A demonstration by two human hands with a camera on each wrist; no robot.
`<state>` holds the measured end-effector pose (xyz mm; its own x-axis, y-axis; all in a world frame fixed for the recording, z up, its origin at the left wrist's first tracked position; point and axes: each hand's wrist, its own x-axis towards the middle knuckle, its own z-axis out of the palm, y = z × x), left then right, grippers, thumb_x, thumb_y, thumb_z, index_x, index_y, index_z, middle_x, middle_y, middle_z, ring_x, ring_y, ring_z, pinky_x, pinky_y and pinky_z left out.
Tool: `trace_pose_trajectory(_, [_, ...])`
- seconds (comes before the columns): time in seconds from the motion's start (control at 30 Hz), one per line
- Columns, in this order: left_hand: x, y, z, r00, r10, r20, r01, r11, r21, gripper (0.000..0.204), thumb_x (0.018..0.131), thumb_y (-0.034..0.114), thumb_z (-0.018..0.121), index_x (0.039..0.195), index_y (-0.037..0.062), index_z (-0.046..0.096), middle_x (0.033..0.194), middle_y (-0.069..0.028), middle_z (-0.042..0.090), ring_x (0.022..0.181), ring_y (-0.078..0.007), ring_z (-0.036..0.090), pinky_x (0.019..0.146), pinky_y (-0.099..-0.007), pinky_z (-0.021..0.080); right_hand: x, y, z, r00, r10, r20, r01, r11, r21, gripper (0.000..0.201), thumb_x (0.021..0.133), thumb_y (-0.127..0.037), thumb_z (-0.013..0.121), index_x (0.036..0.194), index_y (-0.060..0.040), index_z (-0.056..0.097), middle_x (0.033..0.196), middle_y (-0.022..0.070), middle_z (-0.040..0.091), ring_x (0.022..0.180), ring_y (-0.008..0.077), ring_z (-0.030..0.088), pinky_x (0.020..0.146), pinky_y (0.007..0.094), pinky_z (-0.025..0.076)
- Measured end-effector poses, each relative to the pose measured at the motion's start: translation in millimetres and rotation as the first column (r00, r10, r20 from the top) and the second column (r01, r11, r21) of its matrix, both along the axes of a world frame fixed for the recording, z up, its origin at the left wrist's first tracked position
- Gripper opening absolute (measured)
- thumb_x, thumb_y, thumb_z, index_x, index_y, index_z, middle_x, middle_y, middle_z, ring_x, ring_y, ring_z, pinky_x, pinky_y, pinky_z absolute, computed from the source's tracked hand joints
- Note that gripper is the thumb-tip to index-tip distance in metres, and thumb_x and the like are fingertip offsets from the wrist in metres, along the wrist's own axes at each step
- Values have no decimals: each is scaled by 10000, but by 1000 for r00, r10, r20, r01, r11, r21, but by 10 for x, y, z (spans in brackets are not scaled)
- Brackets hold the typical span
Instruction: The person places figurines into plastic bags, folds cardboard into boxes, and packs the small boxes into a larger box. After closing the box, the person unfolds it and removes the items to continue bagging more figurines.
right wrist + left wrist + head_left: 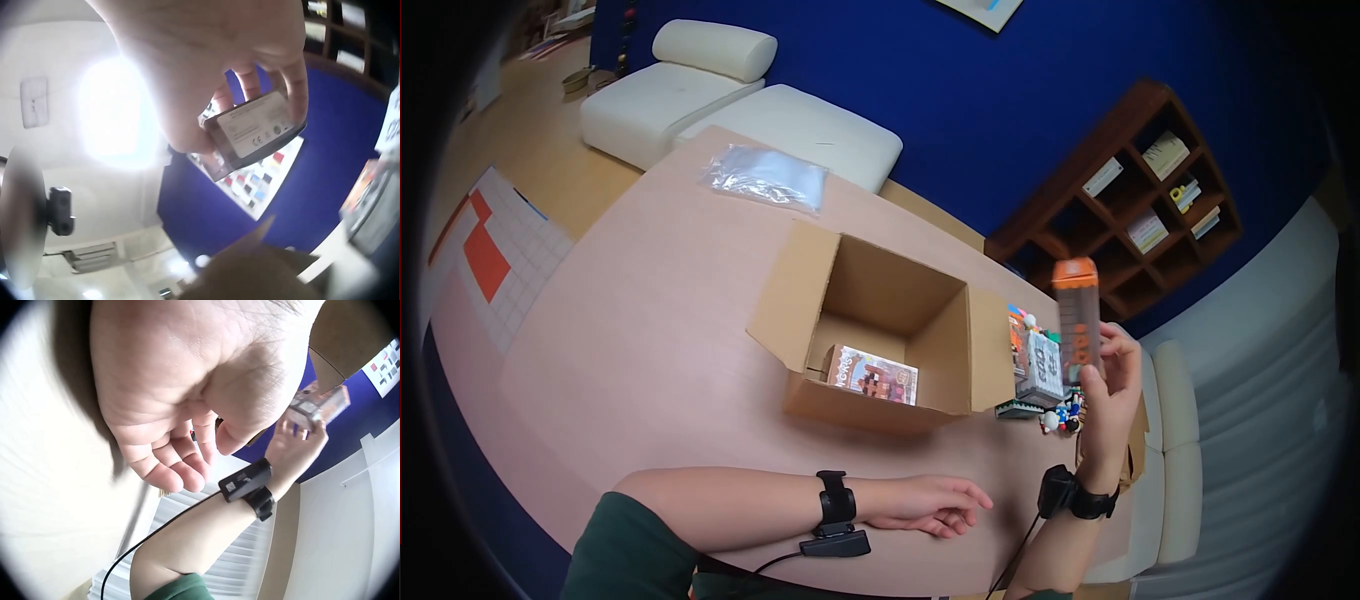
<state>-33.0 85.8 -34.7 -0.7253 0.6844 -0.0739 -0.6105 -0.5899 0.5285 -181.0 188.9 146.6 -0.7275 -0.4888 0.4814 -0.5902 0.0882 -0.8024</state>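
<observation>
My right hand [1115, 385] holds a small box with an orange top [1077, 310] upright above the table's right side, gripping its lower end between thumb and fingers. In the right wrist view, a pale label with small print covers the end of this box [256, 128]. My left hand [925, 503] rests near the table's front edge with loosely curled fingers and holds nothing. Between the arms and the back of the table stands an open cardboard carton [795, 290]. Inside it, against the near wall, lies a small printed box [875, 380] with a brown figure pictured on it.
Right of the carton sit a grey-white box [1043, 365] and several small figurines [1055, 420], partly behind the right hand. A clear plastic bag [765, 180] lies at the table's far end. Beyond are a white sofa [790, 125] and a wooden shelf [1115, 190].
</observation>
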Motion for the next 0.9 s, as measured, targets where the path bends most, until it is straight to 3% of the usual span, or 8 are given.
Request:
trace_pose_trajectory(0.07, [-3,19,-48,1000,13,-7,-12,1000,18,285,1097,238,460,1333,92,524,1040,-7,573,933,-82,580,815,-237,507,48,-125,45,941,333,-57,-331,942,50,406,801,-179,785,1089,-65,521,1342,124,496,1200,226,540,1016,409,482])
trace_pose_trajectory(0.2, [0,1,-30,1000,10,4,-10,1000,-4,293,1097,273,472,1320,96,539,1032,0,577,928,-76,581,817,-238,499,483,-673,317,815,549,-187,-394,760,517,393,703,-194,804,968,-44,557,1246,145,598,1099,318,586,933,405,504])
trace_pose_trajectory(0.3, [-8,32,-78,1000,10,-8,-10,1000,-4,327,1073,334,519,1320,121,541,1014,13,578,899,-71,588,785,-232,506,514,-961,182,773,604,-194,-410,709,574,378,749,-187,792,1029,-42,583,1224,151,613,1138,336,601,942,414,513])
trace_pose_trajectory(0.4, [-9,29,-70,1000,17,-3,-17,1000,1,332,1075,334,514,1326,119,541,1013,14,577,897,-71,589,783,-231,506,474,-1065,2,771,546,-328,-210,703,680,296,803,-170,772,1004,-26,609,1236,177,666,1188,329,618,1016,406,471])
trace_pose_trajectory(0.63, [-12,9,-91,1000,-4,4,4,999,37,309,1100,215,440,1378,92,494,1050,-4,561,944,-86,591,836,-239,514,30,-720,-198,974,70,-216,-14,968,251,195,882,-180,741,961,-11,682,990,142,753,955,336,726,859,371,550])
trace_pose_trajectory(0.73, [-4,2,-49,1000,-12,7,12,999,34,302,1098,184,434,1382,99,494,1061,-12,557,957,-95,592,844,-242,517,-230,-517,-321,923,-147,-357,304,847,437,308,904,-272,714,1069,-13,685,1073,161,731,1062,370,683,933,433,519])
trace_pose_trajectory(0.8, [-3,1,-34,1000,-3,5,3,1000,24,299,1099,176,432,1379,96,500,1060,-9,560,962,-94,594,847,-241,516,-421,-325,-661,729,52,-683,560,528,639,484,933,-382,659,1259,-27,629,1282,198,647,1273,417,553,1058,538,422])
trace_pose_trajectory(0.9, [-18,11,-67,1000,-9,19,9,1000,24,300,1099,169,430,1379,96,506,1059,-7,563,968,-91,596,851,-240,516,-408,-265,-960,734,43,-678,587,461,665,634,936,-463,628,1410,-55,527,1428,213,534,1412,443,398,1144,629,268])
